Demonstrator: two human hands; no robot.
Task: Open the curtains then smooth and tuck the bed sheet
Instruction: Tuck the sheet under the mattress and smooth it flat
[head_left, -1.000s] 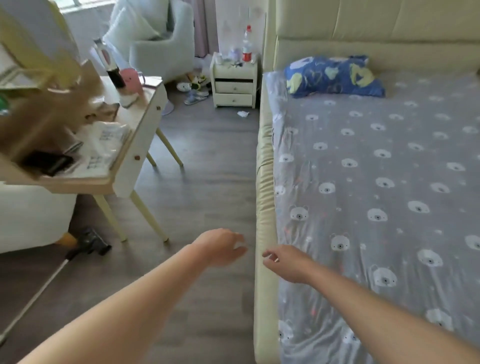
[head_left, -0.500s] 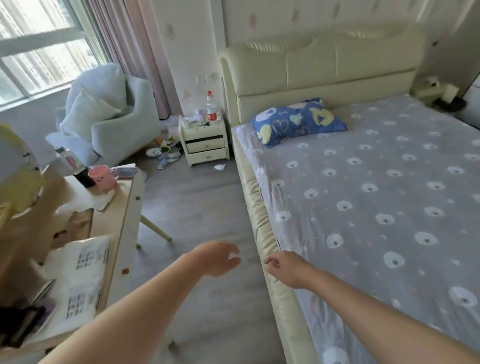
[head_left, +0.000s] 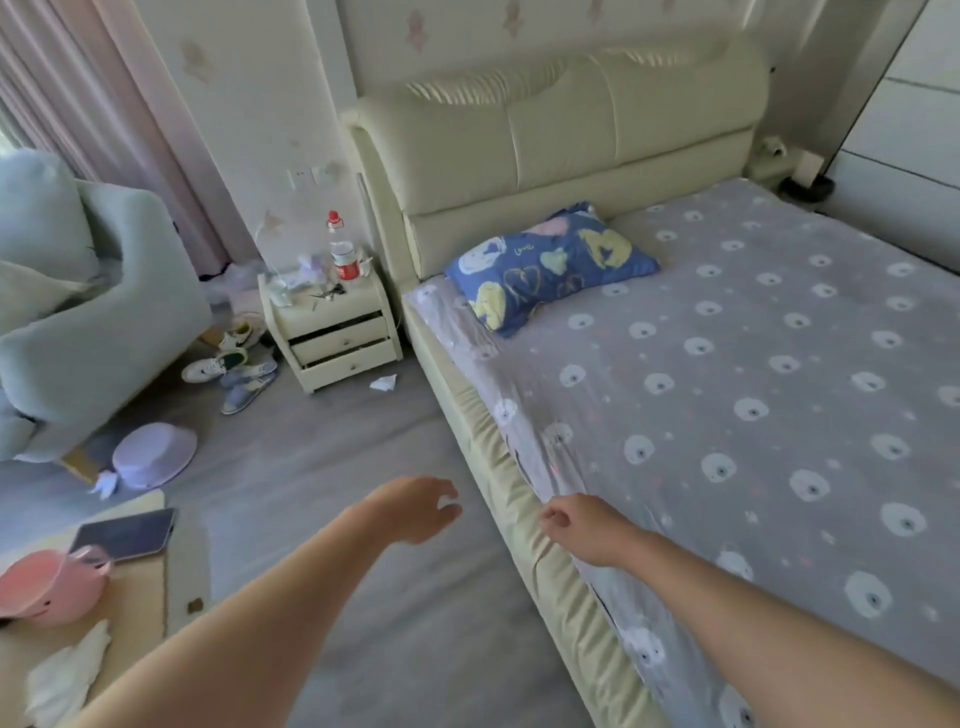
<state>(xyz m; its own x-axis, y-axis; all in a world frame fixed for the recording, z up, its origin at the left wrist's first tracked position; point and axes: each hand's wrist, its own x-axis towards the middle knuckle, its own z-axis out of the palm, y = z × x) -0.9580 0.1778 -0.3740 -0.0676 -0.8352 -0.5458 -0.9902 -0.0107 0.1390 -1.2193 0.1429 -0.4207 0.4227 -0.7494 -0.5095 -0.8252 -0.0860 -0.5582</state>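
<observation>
A grey bed sheet (head_left: 727, 374) printed with white bear faces covers the cream bed (head_left: 524, 514), its left edge hanging a little over the padded side rail. A blue patterned pillow (head_left: 550, 265) lies at the head. Pink curtains (head_left: 104, 119) hang at the far left, drawn aside against the wall. My left hand (head_left: 415, 506) hovers over the floor beside the bed with fingers loosely curled, holding nothing. My right hand (head_left: 587, 525) hangs over the sheet's left edge, fingers loosely curled; no grip on the cloth shows.
A cream nightstand (head_left: 332, 327) with a bottle (head_left: 340, 252) stands left of the headboard. Shoes (head_left: 228, 364) and a lilac hat (head_left: 150, 454) lie on the floor by a pale armchair (head_left: 93, 322). A wooden table (head_left: 140, 587) with a pink cup (head_left: 49, 584) is at lower left.
My view has swung up and left, bringing the headboard, curtains and armchair into sight. Both hands stay beside the bed's edge, held much as before.
</observation>
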